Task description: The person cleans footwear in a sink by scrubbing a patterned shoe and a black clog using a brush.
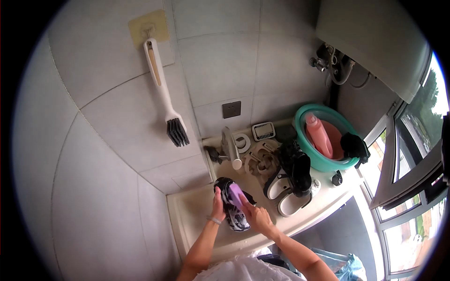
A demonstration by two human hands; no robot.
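Note:
Over the basin of a pale sink (pixel 187 210), a black shoe (pixel 238 222) is covered in patches of white foam. My left hand (pixel 217 206) grips its left side, with most of the fingers hidden. A purple scrubbing brush (pixel 235 193) is closed in my right hand (pixel 258 218) and lies against the upper part of the shoe; its bristles are out of sight. Just beyond the shoe stands the faucet (pixel 230 147). Right of my hands are white-and-black clogs (pixel 294 204), black shoes (pixel 296 164) and beige sandals (pixel 265 161).
A green basin (pixel 300 117) at the back right holds a pink bottle (pixel 319 136) and a dark cloth (pixel 355 146). A long white brush (pixel 161 89) hangs on the wall. A white soap dish (pixel 263 131) sits behind the sandals. An open window (pixel 412 140) is at right.

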